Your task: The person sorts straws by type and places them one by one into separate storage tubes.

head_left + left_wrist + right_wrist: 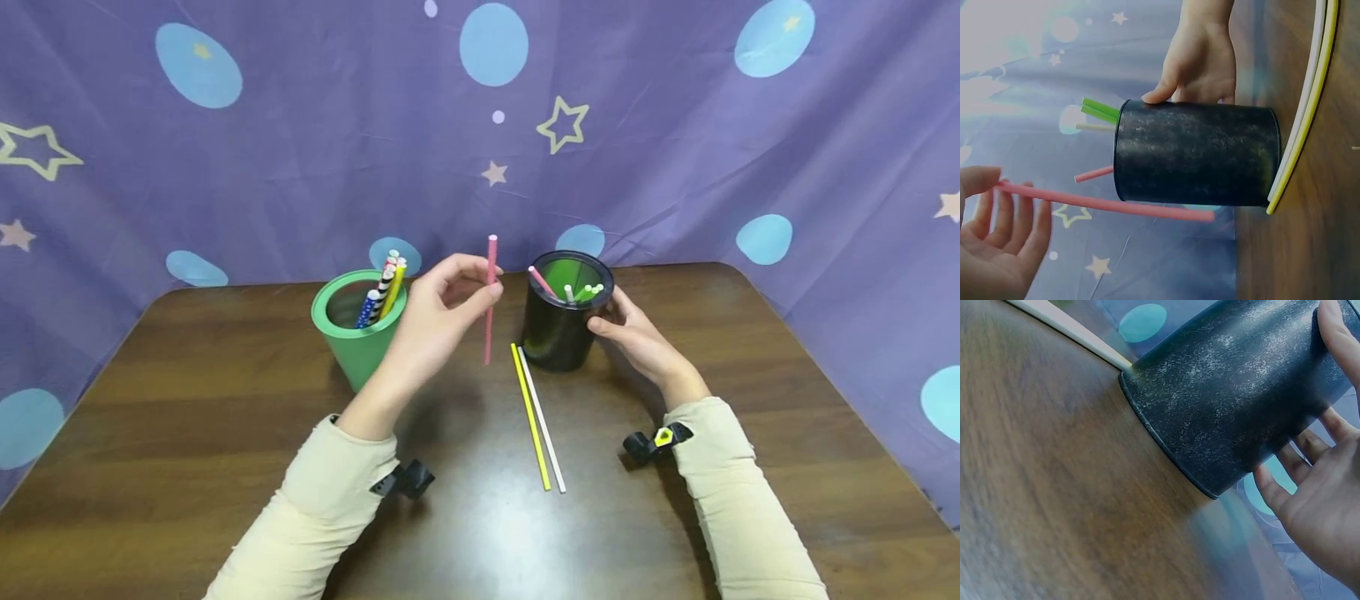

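My left hand point(431, 321) pinches a pink straw point(490, 304) between thumb and fingers, holding it upright in the air just left of a black cup point(558, 337). The cup stands on the table with another pink straw point(542, 282), a white one and several green straws point(1100, 110) inside. On the cup's right side, my right hand point(637, 337) grips it, thumb at the front and fingers behind, as the right wrist view shows. A yellow straw point(531, 421) and a white straw point(543, 425) lie side by side on the table, their far ends by the cup's base.
To the left stands a green cup point(322, 310) holding several straws, among them a blue one point(367, 308), a black-striped one and a yellow one. The wooden table point(187, 467) ends at a purple patterned curtain point(337, 133) behind.
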`<action>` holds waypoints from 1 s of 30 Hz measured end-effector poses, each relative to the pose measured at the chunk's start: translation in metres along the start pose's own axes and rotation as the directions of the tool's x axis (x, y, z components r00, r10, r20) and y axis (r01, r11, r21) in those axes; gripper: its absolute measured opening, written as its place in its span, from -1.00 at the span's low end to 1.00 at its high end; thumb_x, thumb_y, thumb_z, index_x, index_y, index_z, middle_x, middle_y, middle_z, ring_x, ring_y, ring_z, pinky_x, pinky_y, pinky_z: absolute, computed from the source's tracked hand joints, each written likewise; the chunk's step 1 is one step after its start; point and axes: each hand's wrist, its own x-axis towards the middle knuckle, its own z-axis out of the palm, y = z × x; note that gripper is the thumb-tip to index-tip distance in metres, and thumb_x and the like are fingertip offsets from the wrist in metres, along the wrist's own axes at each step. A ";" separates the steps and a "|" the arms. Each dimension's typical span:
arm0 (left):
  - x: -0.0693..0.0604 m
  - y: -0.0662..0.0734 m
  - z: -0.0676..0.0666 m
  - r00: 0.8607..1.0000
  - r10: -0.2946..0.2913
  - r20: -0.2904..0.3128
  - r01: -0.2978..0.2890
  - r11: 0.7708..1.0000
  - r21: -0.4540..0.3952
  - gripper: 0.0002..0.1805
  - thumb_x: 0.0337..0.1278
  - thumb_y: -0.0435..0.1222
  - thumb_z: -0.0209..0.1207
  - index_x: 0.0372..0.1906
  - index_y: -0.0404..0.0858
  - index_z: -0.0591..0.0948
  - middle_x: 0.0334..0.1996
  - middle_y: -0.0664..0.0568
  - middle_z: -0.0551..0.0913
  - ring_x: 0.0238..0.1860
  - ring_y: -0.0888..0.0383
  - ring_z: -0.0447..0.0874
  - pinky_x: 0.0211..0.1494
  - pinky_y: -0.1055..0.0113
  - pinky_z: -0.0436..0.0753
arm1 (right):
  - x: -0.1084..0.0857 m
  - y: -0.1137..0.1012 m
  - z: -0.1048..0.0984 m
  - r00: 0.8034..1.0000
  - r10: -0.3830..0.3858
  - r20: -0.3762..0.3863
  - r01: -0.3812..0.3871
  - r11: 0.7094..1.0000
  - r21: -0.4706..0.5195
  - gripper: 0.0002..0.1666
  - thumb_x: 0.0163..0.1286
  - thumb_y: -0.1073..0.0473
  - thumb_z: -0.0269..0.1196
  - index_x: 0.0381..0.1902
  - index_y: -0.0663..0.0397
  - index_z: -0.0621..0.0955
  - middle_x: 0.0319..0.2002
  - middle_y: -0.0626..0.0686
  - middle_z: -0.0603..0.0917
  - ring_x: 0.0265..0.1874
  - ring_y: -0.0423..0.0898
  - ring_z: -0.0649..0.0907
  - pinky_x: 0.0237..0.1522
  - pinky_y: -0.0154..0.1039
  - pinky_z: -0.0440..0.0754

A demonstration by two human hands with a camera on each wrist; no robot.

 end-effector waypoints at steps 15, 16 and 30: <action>-0.006 0.009 0.014 0.900 0.268 -0.343 -0.378 0.872 -0.311 -0.79 0.28 -0.60 0.07 -0.09 -0.32 0.54 -0.21 -0.03 0.60 -0.19 0.09 0.69 -0.05 0.20 0.69 | 0.000 0.000 0.003 1.000 -0.010 0.024 0.010 1.000 -0.015 0.07 0.33 0.06 0.37 0.56 0.17 0.01 0.26 0.09 0.34 0.22 -0.12 0.37 0.23 -0.34 0.37; -0.005 0.010 0.015 0.888 0.271 -0.372 -0.397 0.860 -0.322 -0.78 0.27 -0.60 0.07 -0.09 -0.30 0.55 -0.20 -0.03 0.60 -0.19 0.10 0.69 -0.04 0.20 0.69 | 0.001 0.001 0.003 1.000 -0.014 0.026 0.015 1.000 -0.016 0.07 0.33 0.07 0.37 0.56 0.18 0.01 0.25 0.07 0.35 0.21 -0.12 0.37 0.22 -0.34 0.37; 0.007 -0.008 0.047 0.885 0.210 -0.415 -0.390 0.821 -0.417 -0.74 0.18 -0.66 0.11 -0.15 -0.29 0.57 -0.20 -0.01 0.63 -0.16 0.14 0.72 0.00 0.21 0.68 | 0.001 0.001 0.000 1.000 0.007 -0.001 -0.007 1.000 -0.017 0.14 0.28 0.00 0.41 0.57 0.16 0.01 0.37 0.19 0.26 0.23 -0.12 0.35 0.23 -0.36 0.36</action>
